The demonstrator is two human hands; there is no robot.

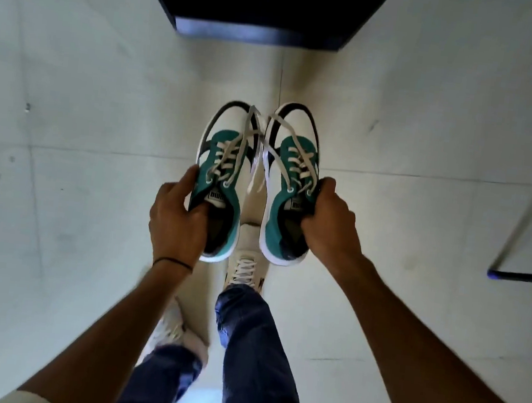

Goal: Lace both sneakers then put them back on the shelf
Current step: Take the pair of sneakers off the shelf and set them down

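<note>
Pale floor tiles (pixel 71 108) fill your head view, with the edge of a dark unit (pixel 259 33) ahead at the top. Your left hand (pixel 176 215) grips the left sneaker (pixel 227 151), green and white, by its collar, and your right hand (pixel 328 221) grips the right sneaker (pixel 295 158) likewise. Both hang side by side, toes forward, their loose lace ends (pixel 254 118) crossing between them, above your own white shoe (pixel 245 264).

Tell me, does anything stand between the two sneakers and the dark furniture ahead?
Nothing visible does. The left hand grips the left sneaker, the right hand the right sneaker, and only bare floor lies between them and the dark furniture. A thin metal frame stands off to the right, outside that path.
</note>
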